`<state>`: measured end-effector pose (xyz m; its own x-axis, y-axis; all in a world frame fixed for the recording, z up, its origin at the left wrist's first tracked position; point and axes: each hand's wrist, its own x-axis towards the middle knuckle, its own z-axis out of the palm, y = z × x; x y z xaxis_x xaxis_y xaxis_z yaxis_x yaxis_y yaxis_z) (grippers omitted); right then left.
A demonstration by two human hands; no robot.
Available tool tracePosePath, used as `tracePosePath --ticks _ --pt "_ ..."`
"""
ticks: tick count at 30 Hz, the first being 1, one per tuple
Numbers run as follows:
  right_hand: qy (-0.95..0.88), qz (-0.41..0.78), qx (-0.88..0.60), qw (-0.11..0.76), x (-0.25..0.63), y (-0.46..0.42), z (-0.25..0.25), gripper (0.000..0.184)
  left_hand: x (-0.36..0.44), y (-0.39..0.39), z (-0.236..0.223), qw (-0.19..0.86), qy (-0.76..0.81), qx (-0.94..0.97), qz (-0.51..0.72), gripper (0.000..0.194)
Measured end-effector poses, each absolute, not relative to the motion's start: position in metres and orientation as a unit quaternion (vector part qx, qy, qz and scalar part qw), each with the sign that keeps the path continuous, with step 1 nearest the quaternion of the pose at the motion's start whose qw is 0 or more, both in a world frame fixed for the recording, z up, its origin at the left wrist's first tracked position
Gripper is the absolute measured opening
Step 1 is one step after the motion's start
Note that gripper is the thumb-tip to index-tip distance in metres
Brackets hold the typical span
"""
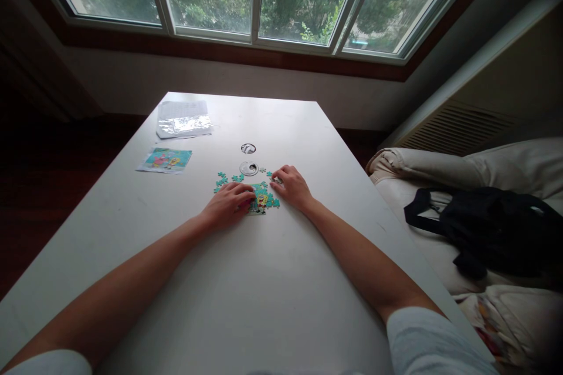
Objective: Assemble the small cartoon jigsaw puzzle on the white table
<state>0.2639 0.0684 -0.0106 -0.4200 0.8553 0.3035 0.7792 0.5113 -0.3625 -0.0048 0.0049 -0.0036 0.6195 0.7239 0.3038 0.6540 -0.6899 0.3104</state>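
A partly joined jigsaw puzzle (263, 199) with a yellow cartoon figure on turquoise lies on the white table. My left hand (229, 204) rests over its left side, fingers stretched out and covering part of the picture. At the upper right of the puzzle, my right hand (294, 187) has thumb and fingers bent around a small pale puzzle piece (278, 180), close to the tabletop. Loose turquoise puzzle pieces (221, 179) are scattered above my left hand. Another loose piece (263, 170) lies near my right fingertips.
Beyond the pieces, two round metallic-looking discs (249, 169) are set in the table (264, 287). A cartoon picture sheet (167, 160) and a clear plastic packet (183, 119) lie at the left. To the right, a black bag (497, 228) sits on a pale sofa (422, 167).
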Motion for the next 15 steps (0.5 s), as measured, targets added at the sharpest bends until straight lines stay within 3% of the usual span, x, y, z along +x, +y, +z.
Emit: tracePosePath --ticks 15 --pt "-0.818 0.067 -0.517 0.244 0.2628 0.0693 -0.0125 0.013 -0.0054 0.0054 -0.0031 0.083 0.382 0.899 0.198 0.029"
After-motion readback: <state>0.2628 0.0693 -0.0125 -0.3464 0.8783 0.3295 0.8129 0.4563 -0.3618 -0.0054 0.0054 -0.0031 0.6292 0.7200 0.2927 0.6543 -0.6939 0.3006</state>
